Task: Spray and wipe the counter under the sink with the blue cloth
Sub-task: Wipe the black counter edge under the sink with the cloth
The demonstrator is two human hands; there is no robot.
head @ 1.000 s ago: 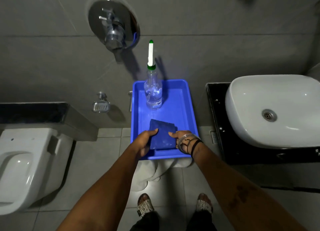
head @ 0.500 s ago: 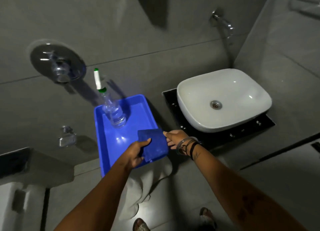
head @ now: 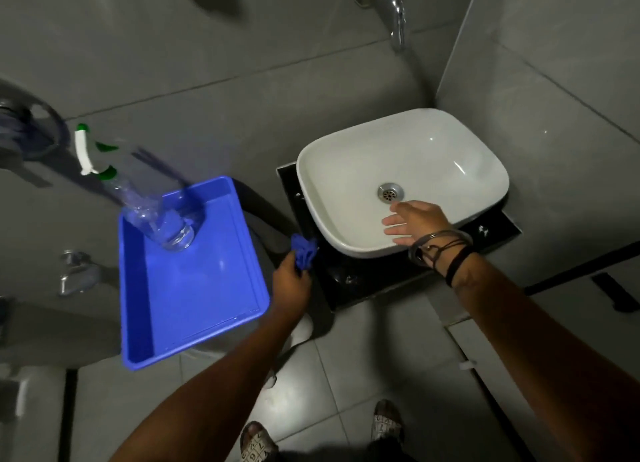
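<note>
Blue cloth (head: 304, 253) was bunched in the closed left hand (head: 291, 281), beside the black counter (head: 349, 281). Right hand (head: 417, 223) hovered over the sink (head: 346, 170), fingers spread, empty.

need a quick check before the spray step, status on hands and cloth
Left hand shut on cloth, at counter edge. Right hand open, over sink rim. Spray bottle untouched in tray. Nothing in the way.

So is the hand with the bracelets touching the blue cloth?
Apart. The head view shows the right hand open over the white sink, while the left hand alone grips the blue cloth.
</note>
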